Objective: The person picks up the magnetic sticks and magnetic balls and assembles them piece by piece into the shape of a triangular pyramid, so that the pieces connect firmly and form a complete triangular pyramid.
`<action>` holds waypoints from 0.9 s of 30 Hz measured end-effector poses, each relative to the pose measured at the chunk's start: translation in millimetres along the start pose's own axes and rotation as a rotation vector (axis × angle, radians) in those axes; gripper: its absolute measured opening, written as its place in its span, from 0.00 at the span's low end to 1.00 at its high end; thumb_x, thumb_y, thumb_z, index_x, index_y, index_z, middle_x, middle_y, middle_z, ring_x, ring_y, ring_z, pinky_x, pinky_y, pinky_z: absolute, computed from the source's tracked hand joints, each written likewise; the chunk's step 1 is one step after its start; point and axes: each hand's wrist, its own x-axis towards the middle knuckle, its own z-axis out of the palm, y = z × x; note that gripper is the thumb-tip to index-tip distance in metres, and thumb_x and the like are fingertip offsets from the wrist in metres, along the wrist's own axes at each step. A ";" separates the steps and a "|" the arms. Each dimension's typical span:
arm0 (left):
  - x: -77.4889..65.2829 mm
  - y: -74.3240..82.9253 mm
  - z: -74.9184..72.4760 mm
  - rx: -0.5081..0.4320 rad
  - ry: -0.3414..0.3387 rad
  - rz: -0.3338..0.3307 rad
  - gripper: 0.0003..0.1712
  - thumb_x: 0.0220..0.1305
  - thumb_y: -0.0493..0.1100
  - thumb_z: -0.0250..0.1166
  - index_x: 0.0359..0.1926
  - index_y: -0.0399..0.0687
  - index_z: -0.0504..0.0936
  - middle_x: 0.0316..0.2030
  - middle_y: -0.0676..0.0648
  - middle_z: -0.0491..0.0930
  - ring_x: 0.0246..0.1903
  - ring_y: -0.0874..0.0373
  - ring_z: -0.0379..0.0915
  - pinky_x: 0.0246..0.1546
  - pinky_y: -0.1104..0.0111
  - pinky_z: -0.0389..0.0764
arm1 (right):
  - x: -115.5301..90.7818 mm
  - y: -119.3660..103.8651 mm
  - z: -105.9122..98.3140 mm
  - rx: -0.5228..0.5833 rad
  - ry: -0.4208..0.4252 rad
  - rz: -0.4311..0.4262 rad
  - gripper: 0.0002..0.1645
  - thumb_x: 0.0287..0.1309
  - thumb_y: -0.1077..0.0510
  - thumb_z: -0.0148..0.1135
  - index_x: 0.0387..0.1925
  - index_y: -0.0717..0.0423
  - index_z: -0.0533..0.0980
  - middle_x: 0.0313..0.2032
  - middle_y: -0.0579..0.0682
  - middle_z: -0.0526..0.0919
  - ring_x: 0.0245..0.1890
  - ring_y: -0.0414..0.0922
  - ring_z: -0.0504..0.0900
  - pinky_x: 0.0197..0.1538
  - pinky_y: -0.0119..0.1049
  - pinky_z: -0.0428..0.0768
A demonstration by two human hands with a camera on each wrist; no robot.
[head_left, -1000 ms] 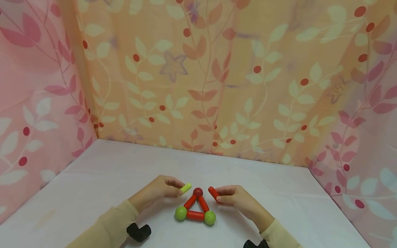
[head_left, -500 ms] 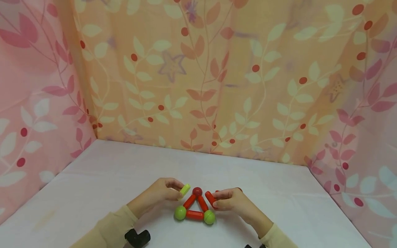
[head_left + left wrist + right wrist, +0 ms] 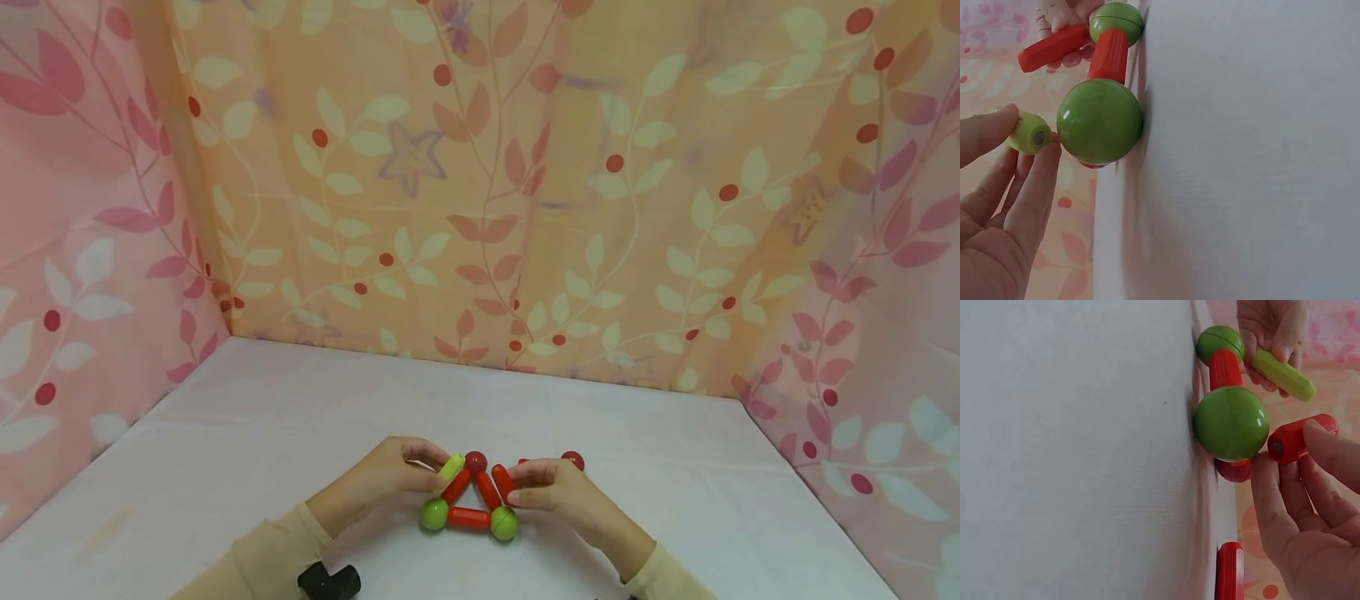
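A flat triangle of red magnetic rods (image 3: 468, 518) lies on the white surface. Its corners are a left green ball (image 3: 432, 514), a right green ball (image 3: 504, 523) and a far red ball (image 3: 476, 462). My left hand (image 3: 396, 471) pinches a yellow-green magnetic rod (image 3: 1030, 133) between thumb and fingers. Its metal-tipped end is close to the left green ball. On the other side, my right hand (image 3: 555, 492) pinches a red magnetic rod (image 3: 1297, 437), tilted, its metal end near the right green ball. Whether either rod touches a ball, I cannot tell.
Behind my right hand lie another red ball (image 3: 573, 460) and a loose red rod (image 3: 1230, 572), partly hidden in the head view. Patterned cloth walls (image 3: 480, 208) enclose the back and sides of the white tabletop (image 3: 300, 400).
Both hands have moved in toward the triangle and slightly nearer me, bringing their rods close to its sides. A red ball and rod behind my right hand have come into view.
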 end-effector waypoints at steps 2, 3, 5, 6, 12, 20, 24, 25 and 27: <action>-1.4 0.1 -0.2 0.007 -0.004 0.004 0.19 0.55 0.38 0.72 0.49 0.38 0.84 0.41 0.48 0.85 0.40 0.60 0.78 0.43 0.69 0.82 | 0.2 0.6 1.7 0.012 -0.004 -0.005 0.26 0.57 0.59 0.70 0.54 0.69 0.78 0.48 0.55 0.86 0.44 0.39 0.83 0.52 0.36 0.84; -1.7 -0.2 -0.3 0.019 -0.002 0.004 0.19 0.56 0.39 0.72 0.49 0.38 0.84 0.41 0.48 0.85 0.40 0.60 0.79 0.43 0.69 0.81 | 0.3 1.1 2.4 0.019 -0.006 -0.005 0.26 0.58 0.59 0.70 0.54 0.70 0.78 0.47 0.55 0.86 0.44 0.40 0.83 0.52 0.36 0.84; -2.5 -0.2 -0.3 0.031 0.004 -0.001 0.18 0.56 0.39 0.73 0.49 0.40 0.85 0.42 0.48 0.85 0.40 0.60 0.79 0.43 0.68 0.81 | 0.2 1.4 3.3 0.029 -0.008 0.002 0.26 0.58 0.59 0.70 0.55 0.70 0.77 0.48 0.55 0.86 0.44 0.40 0.84 0.52 0.37 0.84; -2.7 -0.4 -0.5 0.036 0.006 -0.005 0.18 0.56 0.40 0.73 0.48 0.40 0.85 0.42 0.48 0.85 0.40 0.59 0.79 0.43 0.68 0.81 | 0.3 1.5 3.5 0.030 -0.008 0.005 0.26 0.58 0.59 0.70 0.55 0.70 0.77 0.48 0.55 0.86 0.45 0.40 0.84 0.52 0.38 0.84; -3.2 0.1 2.1 0.064 0.020 -0.027 0.17 0.55 0.39 0.73 0.47 0.43 0.86 0.41 0.49 0.85 0.40 0.59 0.79 0.43 0.67 0.80 | -0.1 0.1 3.3 0.016 -0.003 0.018 0.27 0.58 0.59 0.70 0.56 0.70 0.77 0.48 0.55 0.86 0.45 0.41 0.83 0.52 0.37 0.84; -2.3 -0.2 6.1 0.080 0.019 -0.027 0.15 0.55 0.38 0.73 0.46 0.44 0.86 0.40 0.50 0.86 0.40 0.59 0.80 0.43 0.66 0.81 | 1.6 1.0 7.4 -0.003 0.010 -0.022 0.23 0.58 0.61 0.69 0.53 0.69 0.78 0.43 0.54 0.87 0.41 0.40 0.83 0.48 0.35 0.84; -3.7 -0.3 7.5 0.093 0.018 -0.032 0.15 0.55 0.38 0.73 0.45 0.44 0.86 0.40 0.50 0.86 0.41 0.59 0.80 0.43 0.66 0.81 | 1.8 2.1 9.8 -0.020 0.022 -0.020 0.22 0.58 0.62 0.69 0.52 0.69 0.79 0.42 0.54 0.88 0.40 0.40 0.83 0.47 0.35 0.85; -4.0 0.2 7.8 0.095 0.019 -0.034 0.15 0.55 0.38 0.73 0.45 0.44 0.86 0.39 0.50 0.86 0.40 0.60 0.80 0.43 0.66 0.81 | 1.7 1.4 10.1 -0.024 0.024 -0.021 0.22 0.58 0.62 0.69 0.52 0.69 0.79 0.42 0.55 0.88 0.40 0.40 0.83 0.47 0.36 0.85; -4.1 0.9 8.5 0.102 0.024 -0.033 0.16 0.54 0.38 0.74 0.45 0.43 0.86 0.39 0.50 0.86 0.40 0.60 0.80 0.43 0.66 0.82 | 1.4 -0.4 10.3 -0.027 0.025 -0.020 0.21 0.58 0.62 0.69 0.52 0.69 0.79 0.42 0.55 0.88 0.40 0.40 0.83 0.48 0.36 0.85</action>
